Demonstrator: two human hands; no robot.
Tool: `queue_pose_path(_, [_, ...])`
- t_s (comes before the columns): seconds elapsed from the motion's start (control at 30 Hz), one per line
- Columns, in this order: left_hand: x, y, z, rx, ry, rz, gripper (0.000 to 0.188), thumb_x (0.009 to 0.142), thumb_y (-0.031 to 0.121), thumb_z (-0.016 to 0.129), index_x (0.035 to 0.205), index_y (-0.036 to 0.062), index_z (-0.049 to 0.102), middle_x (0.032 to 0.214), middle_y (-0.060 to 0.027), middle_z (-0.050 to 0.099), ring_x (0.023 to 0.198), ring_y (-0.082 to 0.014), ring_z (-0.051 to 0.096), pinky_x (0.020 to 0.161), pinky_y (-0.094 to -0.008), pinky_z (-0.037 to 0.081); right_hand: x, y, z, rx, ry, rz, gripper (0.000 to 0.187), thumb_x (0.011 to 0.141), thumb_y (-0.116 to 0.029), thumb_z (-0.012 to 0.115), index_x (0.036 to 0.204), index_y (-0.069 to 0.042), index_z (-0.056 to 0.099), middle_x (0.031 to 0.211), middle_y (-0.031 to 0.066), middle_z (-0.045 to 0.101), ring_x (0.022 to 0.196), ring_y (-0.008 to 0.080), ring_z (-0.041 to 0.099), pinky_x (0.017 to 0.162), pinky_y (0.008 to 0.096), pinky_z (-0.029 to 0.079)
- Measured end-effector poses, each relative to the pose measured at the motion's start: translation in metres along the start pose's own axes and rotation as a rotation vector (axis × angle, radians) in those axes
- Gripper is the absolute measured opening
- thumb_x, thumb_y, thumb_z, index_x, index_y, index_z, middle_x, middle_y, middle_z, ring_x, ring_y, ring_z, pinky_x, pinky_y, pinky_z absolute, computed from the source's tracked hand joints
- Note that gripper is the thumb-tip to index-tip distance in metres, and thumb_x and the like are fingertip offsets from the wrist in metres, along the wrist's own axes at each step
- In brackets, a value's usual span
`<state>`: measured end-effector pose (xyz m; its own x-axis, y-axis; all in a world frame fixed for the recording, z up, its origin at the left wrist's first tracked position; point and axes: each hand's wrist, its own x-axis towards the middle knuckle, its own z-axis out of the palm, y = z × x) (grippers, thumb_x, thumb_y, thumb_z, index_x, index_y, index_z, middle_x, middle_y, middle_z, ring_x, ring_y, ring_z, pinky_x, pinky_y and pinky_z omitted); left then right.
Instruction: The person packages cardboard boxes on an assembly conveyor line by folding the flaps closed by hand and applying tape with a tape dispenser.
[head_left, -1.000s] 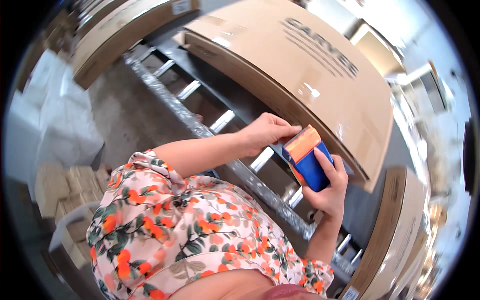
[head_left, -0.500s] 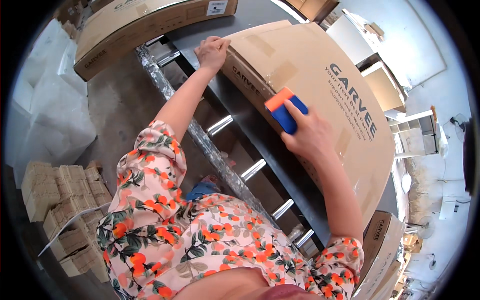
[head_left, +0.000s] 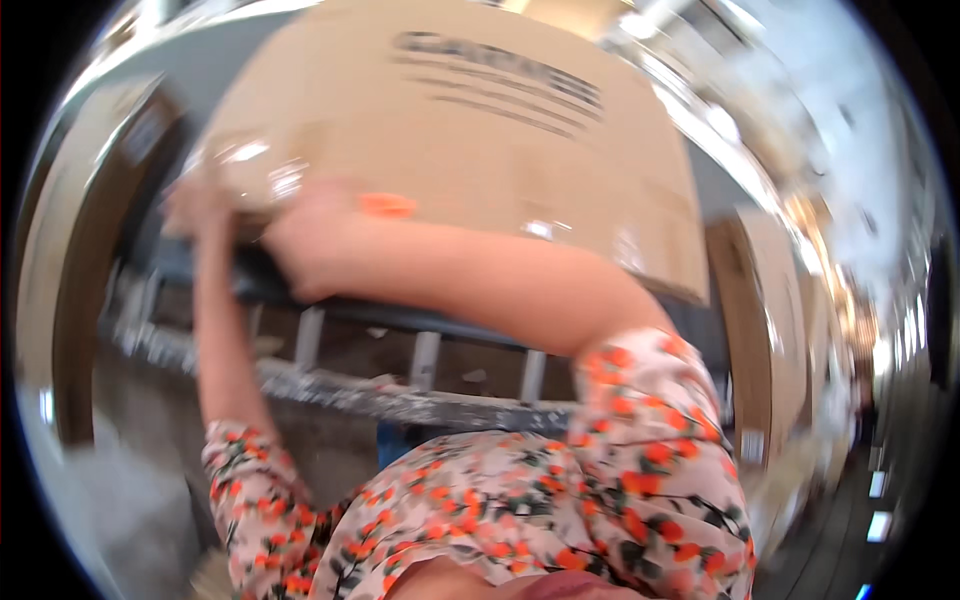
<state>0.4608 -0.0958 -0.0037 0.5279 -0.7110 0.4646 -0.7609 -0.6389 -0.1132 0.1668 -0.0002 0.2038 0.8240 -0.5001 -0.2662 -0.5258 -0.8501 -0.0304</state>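
A large brown cardboard carton lies flat before me, with shiny clear tape along its near edge. My left hand is at its near left corner, its fingers smeared by motion. Close beside it, my right hand is closed, also blurred, by the carton's near edge. From behind that hand an orange end of the blue-and-orange hand tool shows against the cardboard. The tool's blue part is hidden now.
The carton rests on a dark conveyor with metal rollers and a worn, paint-spattered rail nearest me. Another carton stands at the left. More upright cartons are at the right.
My view has swung round, so the carton's long edge runs across in front of me. My right hand has moved with the tool to the left end, close to my left hand.
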Motion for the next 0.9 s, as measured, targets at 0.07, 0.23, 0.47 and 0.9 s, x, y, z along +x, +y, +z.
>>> queue_pose_path(0.07, [0.02, 0.062, -0.038, -0.137, -0.315, -0.117, 0.063, 0.09, 0.052, 0.048, 0.129, 0.0031, 0.053, 0.13, -0.0194, 0.053, 0.126, -0.0333, 0.045, 0.106, -0.0485, 0.033, -0.003, 0.03, 0.013, -0.083, 0.009, 0.015, 0.035, 0.075, -0.037, 0.071, 0.103, -0.017, 0.073, 0.103, 0.007, 0.07, 0.099, 0.0215, 0.066, 0.076, 0.0397, 0.053])
queue_pose_path(0.23, [0.005, 0.068, -0.039, -0.543, 0.023, -0.548, 0.078, 0.086, 0.069, 0.039, 0.148, 0.0228, 0.028, 0.147, -0.0168, 0.037, 0.138, -0.0366, 0.028, 0.11, -0.0548, 0.024, -0.111, 0.047, 0.002, 0.076, 0.003, 0.128, 0.035, 0.075, -0.037, 0.073, 0.103, -0.017, 0.073, 0.107, 0.0054, 0.069, 0.103, 0.0272, 0.063, 0.078, 0.0394, 0.052])
queue_pose_path(0.47, [-0.212, 0.265, -0.173, -0.857, 0.149, -0.025, 0.078, 0.095, 0.055, 0.042, 0.14, -0.0073, 0.032, 0.147, -0.0302, 0.025, 0.14, -0.0427, 0.018, 0.114, -0.0545, 0.012, -0.45, 0.141, 0.117, 0.013, 0.304, 0.481, 0.062, 0.067, -0.015, 0.073, 0.125, -0.024, 0.054, 0.101, 0.0168, 0.058, 0.09, 0.0339, 0.061, 0.076, 0.0441, 0.051])
queue_pose_path(0.9, [-0.413, 0.399, -0.353, -0.883, 0.095, 1.209, 0.07, 0.083, 0.054, 0.061, 0.139, 0.0157, 0.044, 0.149, -0.0175, 0.033, 0.141, -0.0333, 0.024, 0.116, -0.0454, 0.017, -0.558, 0.22, 0.172, -0.162, 0.16, 0.806, 0.052, 0.061, -0.018, 0.072, 0.112, -0.017, 0.064, 0.097, 0.0149, 0.06, 0.086, 0.0305, 0.063, 0.073, 0.0394, 0.053])
